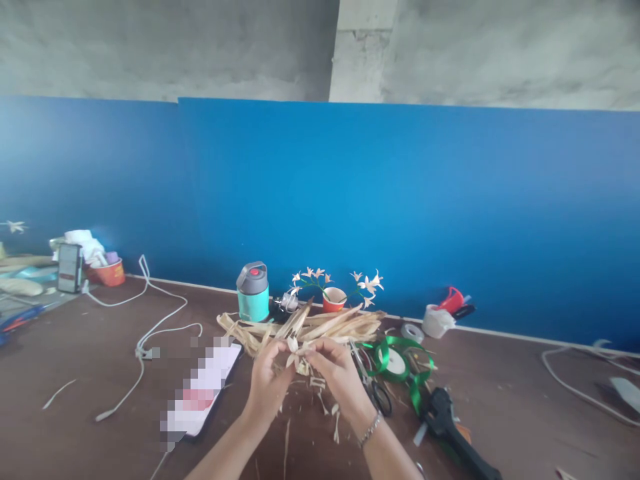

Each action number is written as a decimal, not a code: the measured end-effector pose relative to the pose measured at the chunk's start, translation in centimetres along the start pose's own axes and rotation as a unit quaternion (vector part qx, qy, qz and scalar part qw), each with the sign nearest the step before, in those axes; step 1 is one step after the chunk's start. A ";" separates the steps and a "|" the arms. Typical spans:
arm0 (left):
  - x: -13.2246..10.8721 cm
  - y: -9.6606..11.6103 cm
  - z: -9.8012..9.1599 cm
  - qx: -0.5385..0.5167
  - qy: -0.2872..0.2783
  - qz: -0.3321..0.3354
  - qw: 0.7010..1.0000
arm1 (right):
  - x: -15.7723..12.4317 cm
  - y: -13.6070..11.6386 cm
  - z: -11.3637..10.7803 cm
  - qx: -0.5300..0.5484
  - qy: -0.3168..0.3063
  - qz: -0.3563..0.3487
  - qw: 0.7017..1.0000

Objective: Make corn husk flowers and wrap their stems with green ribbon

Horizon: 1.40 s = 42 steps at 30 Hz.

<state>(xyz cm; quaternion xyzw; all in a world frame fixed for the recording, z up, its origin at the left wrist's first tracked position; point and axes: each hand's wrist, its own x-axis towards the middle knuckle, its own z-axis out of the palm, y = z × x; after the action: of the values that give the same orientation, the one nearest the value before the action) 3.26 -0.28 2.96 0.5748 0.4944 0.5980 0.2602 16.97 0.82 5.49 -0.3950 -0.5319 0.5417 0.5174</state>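
Observation:
My left hand (pixel 267 381) and my right hand (pixel 336 371) meet above the brown table (pixel 90 373), fingers pinched together on a small pale straw flower (pixel 296 352) held between them. A bracelet circles my right wrist. Just behind the hands lies a pile of dried straw leaves (pixel 310 327). Small straw scraps (pixel 320 393) lie scattered under the hands.
A phone (pixel 203 393) lies left of my hands beside a white cable (pixel 150 333). A teal flask (pixel 253 291) and a red cup of straw flowers (pixel 334 293) stand by the blue wall. Green ribbon roll (pixel 395 360), scissors (pixel 375 390) and a black glue gun (pixel 450 427) lie to the right.

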 end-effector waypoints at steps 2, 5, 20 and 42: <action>0.1 0.1 0.0 0.007 -0.017 0.011 1.000 | 0.0 -0.1 -0.1 -0.008 -0.002 -0.001 1.000; 0.2 0.3 0.0 0.004 -0.042 0.028 0.999 | -0.1 -0.6 -0.2 -0.021 -0.001 0.007 1.000; 0.2 0.0 0.2 0.041 -0.060 0.070 0.995 | 0.1 -0.8 -0.3 -0.048 0.006 0.050 0.998; 0.0 -0.3 0.0 0.017 -0.047 0.091 0.995 | 0.3 -0.3 -1.2 0.118 -0.067 0.151 0.979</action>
<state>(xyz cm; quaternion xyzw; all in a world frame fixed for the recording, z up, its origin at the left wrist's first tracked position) 3.17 -0.17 2.73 0.6494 0.4375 0.5828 0.2174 18.15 1.24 5.71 -0.3698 -0.4319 0.6978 0.4355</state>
